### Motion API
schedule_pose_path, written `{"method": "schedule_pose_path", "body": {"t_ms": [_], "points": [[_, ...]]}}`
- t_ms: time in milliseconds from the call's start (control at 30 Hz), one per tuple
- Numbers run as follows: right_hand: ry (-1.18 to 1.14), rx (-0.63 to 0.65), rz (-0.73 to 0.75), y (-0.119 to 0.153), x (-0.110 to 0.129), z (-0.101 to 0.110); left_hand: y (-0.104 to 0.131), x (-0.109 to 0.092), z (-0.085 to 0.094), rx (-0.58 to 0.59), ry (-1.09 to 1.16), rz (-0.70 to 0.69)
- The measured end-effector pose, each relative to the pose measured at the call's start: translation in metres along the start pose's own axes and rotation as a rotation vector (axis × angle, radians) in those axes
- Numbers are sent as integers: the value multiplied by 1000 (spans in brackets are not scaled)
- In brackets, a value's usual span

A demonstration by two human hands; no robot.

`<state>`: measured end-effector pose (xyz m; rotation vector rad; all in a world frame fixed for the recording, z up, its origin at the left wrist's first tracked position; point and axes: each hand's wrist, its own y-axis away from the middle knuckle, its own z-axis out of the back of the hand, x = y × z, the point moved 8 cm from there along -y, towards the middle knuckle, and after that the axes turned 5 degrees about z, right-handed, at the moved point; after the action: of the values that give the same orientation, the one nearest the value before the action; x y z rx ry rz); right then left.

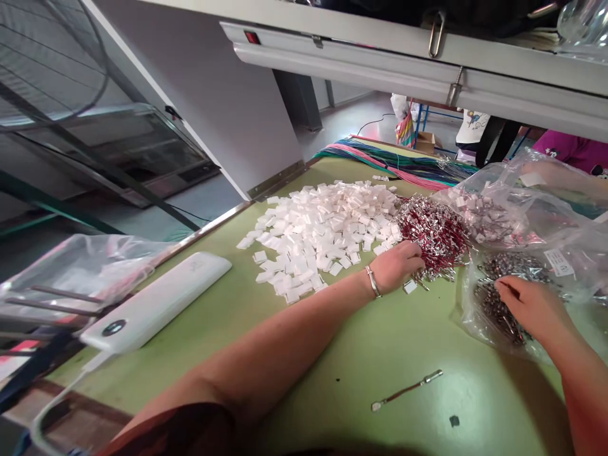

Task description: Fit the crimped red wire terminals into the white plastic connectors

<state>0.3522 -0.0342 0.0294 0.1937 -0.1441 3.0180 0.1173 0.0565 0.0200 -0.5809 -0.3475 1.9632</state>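
Observation:
My left hand (398, 265), with a silver bracelet at its wrist, touches the left edge of a pile of short red wires with metal terminals (434, 234). Its fingers are curled together, and what they hold is hidden. Over an open clear bag of small dark metal parts (508, 278), my right hand (534, 307) has thumb and fingers pinched; whatever is between them cannot be made out. A heap of small white plastic housings (323, 228) spreads left of the wires. One single red wire with metal ends (407, 391) lies nearer to me on the green table.
A white power bank (161, 304) with a cable lies at the left. Bundled coloured wires (380, 161) line the back. A clear bag of pale parts (498, 215) is at right. A lamp rail (356, 69) hangs low overhead. Someone in purple (570, 149) is beyond.

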Motion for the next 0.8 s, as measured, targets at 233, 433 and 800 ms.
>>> {"method": "schedule_pose_path", "body": {"t_ms": [233, 433, 800], "points": [[117, 54, -8, 4, 18, -11, 8, -3, 36, -311, 760, 377], [214, 74, 31, 4, 20, -26, 21, -6, -34, 200, 1119, 832], [40, -143, -64, 8, 8, 8, 17, -23, -1, 411, 70, 355]]}}
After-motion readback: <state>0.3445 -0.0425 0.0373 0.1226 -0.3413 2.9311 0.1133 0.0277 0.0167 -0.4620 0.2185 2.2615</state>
